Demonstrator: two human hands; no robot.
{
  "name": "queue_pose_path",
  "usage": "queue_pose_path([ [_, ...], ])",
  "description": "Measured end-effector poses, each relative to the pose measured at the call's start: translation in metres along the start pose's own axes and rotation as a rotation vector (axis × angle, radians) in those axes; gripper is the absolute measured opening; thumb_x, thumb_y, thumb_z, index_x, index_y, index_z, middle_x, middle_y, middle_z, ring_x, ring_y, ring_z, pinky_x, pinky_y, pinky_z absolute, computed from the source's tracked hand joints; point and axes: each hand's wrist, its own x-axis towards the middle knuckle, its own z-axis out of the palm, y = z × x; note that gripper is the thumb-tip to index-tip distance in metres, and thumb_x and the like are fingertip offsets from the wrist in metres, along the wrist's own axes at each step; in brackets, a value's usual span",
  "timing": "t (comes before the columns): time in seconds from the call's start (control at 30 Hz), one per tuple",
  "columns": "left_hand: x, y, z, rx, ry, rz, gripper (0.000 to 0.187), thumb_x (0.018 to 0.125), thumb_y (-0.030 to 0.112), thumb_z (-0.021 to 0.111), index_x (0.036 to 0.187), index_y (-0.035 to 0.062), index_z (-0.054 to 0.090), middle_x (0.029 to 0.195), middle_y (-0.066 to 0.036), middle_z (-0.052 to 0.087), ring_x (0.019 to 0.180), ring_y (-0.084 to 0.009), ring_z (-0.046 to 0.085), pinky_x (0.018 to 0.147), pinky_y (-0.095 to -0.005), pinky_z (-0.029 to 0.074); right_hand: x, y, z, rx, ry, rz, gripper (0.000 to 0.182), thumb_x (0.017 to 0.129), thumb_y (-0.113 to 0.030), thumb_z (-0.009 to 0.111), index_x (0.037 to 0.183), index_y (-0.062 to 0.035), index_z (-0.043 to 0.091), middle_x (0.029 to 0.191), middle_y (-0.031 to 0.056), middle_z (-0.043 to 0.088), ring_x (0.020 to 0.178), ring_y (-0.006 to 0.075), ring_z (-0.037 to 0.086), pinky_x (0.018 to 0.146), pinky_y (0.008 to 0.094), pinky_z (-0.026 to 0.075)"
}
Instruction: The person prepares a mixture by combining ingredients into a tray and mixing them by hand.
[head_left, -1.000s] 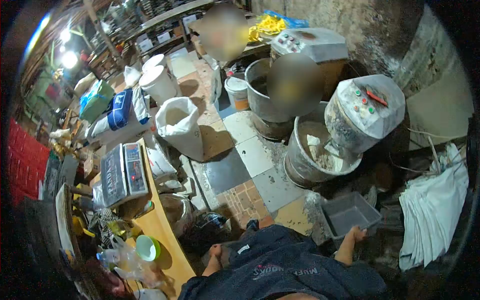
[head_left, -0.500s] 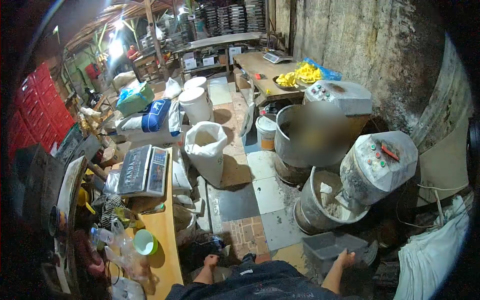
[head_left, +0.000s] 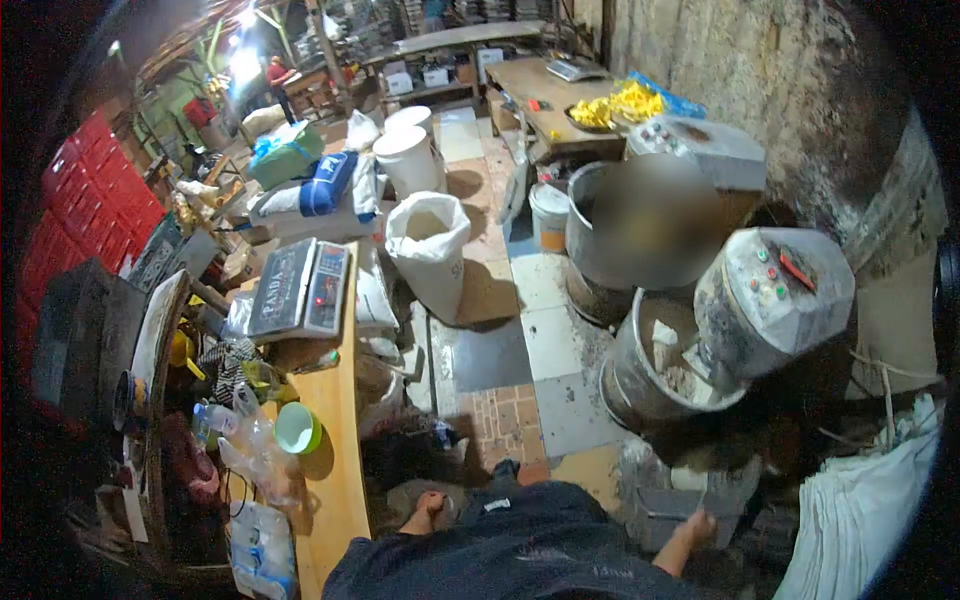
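- Head view: right hand [head_left: 697, 524] grips near rim of grey tub [head_left: 690, 505], low on floor beside mixer bowl [head_left: 660, 365].
- Left hand [head_left: 428, 505] hangs free, fingers loosely curled, holding nothing.
- Tub: likely stiff plastic, light, dusty; rim is the best hold.

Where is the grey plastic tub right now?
In the head view the grey plastic tub sits low on the right, on the floor just below the near mixer bowl, with the person's right hand on its near edge.
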Motion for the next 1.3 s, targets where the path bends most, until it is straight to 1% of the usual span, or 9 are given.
queue_pose_path([
  [0.17, -0.024, -0.007, 0.002, -0.057, -0.101, 0.062, 0.033, 0.086, 0.034, 0.052, 0.096, 0.0043, 0.063, 0.071, -0.011, 0.060, 0.060, -0.0227, 0.054, 0.056, -0.0366, 0.043, -0.032, -0.018, 0.027, -0.606, -0.002, -0.365, 0.049, 0.085, -0.038, 0.058, 0.122, -0.0061, 0.055, 0.124, 0.0139, 0.055, 0.112, 0.0345, 0.052, 0.093, 0.0487, 0.041],
  [0.33, -0.011, 0.038, -0.024, -0.089, -0.120, 0.157, 0.029, 0.087, 0.028, 0.055, 0.098, 0.0024, 0.061, 0.067, -0.010, 0.058, 0.055, -0.0180, 0.052, 0.051, -0.0330, 0.042, -0.042, -0.026, 0.065, -0.116, -0.077, -0.554, 0.025, 0.078, -0.008, 0.061, 0.099, 0.0043, 0.060, 0.104, 0.0183, 0.063, 0.097, 0.0300, 0.059, 0.085, 0.0383, 0.045],
  [0.43, 0.043, 0.055, -0.042, -0.064, -0.012, 0.340, 0.021, 0.086, 0.020, 0.058, 0.098, 0.0032, 0.062, 0.068, -0.007, 0.058, 0.052, -0.0122, 0.049, 0.046, -0.0287, 0.039, -0.089, -0.071, 0.057, 0.462, -0.331, -0.186, 0.020, 0.076, -0.002, 0.063, 0.072, -0.0036, 0.044, 0.071, 0.0003, 0.046, 0.063, 0.0138, 0.044, 0.062, 0.0316, 0.038],
  [0.47, 0.072, 0.064, -0.057, -0.503, -0.452, 0.115, 0.019, 0.086, 0.019, 0.059, 0.099, 0.0041, 0.062, 0.072, -0.004, 0.059, 0.053, -0.0116, 0.050, 0.046, -0.0282, 0.040, -0.098, -0.084, 0.047, 0.300, -0.371, -0.288, 0.027, 0.075, -0.004, 0.065, 0.073, -0.0065, 0.039, 0.068, -0.0010, 0.040, 0.059, 0.0136, 0.038, 0.058, 0.0323, 0.035],
  [0.67, 0.022, 0.142, -0.080, -0.218, -0.113, 0.359, 0.022, 0.087, 0.025, 0.060, 0.096, 0.0045, 0.061, 0.075, -0.003, 0.060, 0.056, -0.0104, 0.052, 0.048, -0.0268, 0.041, -0.101, -0.068, 0.036, 0.583, 0.008, 0.383, 0.026, 0.068, -0.002, 0.063, 0.093, -0.0039, 0.055, 0.088, 0.0083, 0.058, 0.076, 0.0237, 0.052, 0.067, 0.0362, 0.043],
  [0.8, 0.065, 0.134, -0.102, -0.189, -0.133, 0.355, 0.024, 0.086, 0.027, 0.062, 0.095, 0.0047, 0.061, 0.080, -0.004, 0.062, 0.058, -0.0101, 0.053, 0.052, -0.0262, 0.044, -0.155, -0.081, 0.017, 0.256, -0.002, 0.106, 0.037, 0.074, -0.003, 0.062, 0.110, 0.0013, 0.055, 0.110, 0.0140, 0.059, 0.097, 0.0281, 0.056, 0.087, 0.0420, 0.044],
  [1.0, 0.076, 0.147, -0.109, -0.089, -0.115, 0.261, 0.024, 0.083, 0.027, 0.062, 0.093, 0.0054, 0.065, 0.084, -0.009, 0.066, 0.072, -0.0152, 0.060, 0.064, -0.0298, 0.048, -0.200, -0.114, 0.071, -0.680, 0.132, -0.370, 0.015, 0.073, -0.007, 0.061, 0.072, -0.0015, 0.047, 0.066, 0.0117, 0.055, 0.063, 0.0265, 0.056, 0.063, 0.0408, 0.044],
  [1.1, 0.138, 0.141, -0.093, -0.126, -0.213, 0.217, 0.027, 0.080, 0.028, 0.061, 0.092, 0.0043, 0.066, 0.082, -0.009, 0.067, 0.069, -0.0165, 0.061, 0.064, -0.0315, 0.048, -0.223, -0.138, 0.106, -0.557, 0.116, -0.422, 0.018, 0.065, -0.021, 0.062, 0.070, -0.0095, 0.049, 0.068, 0.0135, 0.053, 0.060, 0.0371, 0.048, 0.059, 0.0433, 0.042],
  [1.3, 0.160, 0.215, -0.105, -0.464, -0.258, 0.315, 0.030, 0.082, 0.030, 0.061, 0.095, 0.0040, 0.064, 0.074, -0.004, 0.062, 0.065, -0.0156, 0.058, 0.061, -0.0303, 0.046, -0.214, -0.123, 0.165, 0.178, -0.011, -0.081, 0.020, 0.074, -0.012, 0.057, 0.092, -0.0037, 0.055, 0.088, 0.0121, 0.061, 0.079, 0.0268, 0.058, 0.068, 0.0427, 0.044],
])
